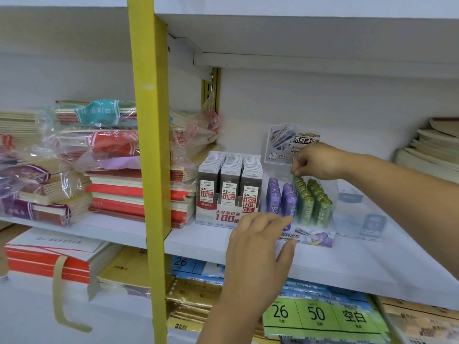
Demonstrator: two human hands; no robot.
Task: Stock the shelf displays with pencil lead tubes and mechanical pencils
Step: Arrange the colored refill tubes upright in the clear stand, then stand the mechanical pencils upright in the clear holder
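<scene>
Beside "HB 0.5" leads (249, 194), right fingers (297, 169) pinch a green tube (298, 182), left fingers (272, 220) relaxed.

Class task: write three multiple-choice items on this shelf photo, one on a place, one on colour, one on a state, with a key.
1. The grey lead-box display stands where from the clear tube display? A left; B right; C on top.
2. The clear tube display holds: A red tubes; B purple tubes and green tubes; C yellow tubes.
3. The right hand: A hangs idle; B rests flat, open; C pinches a back green tube.
Key: A, it sits nearer the yellow post; B, both colours show; C, fingertips close on its cap.
</scene>
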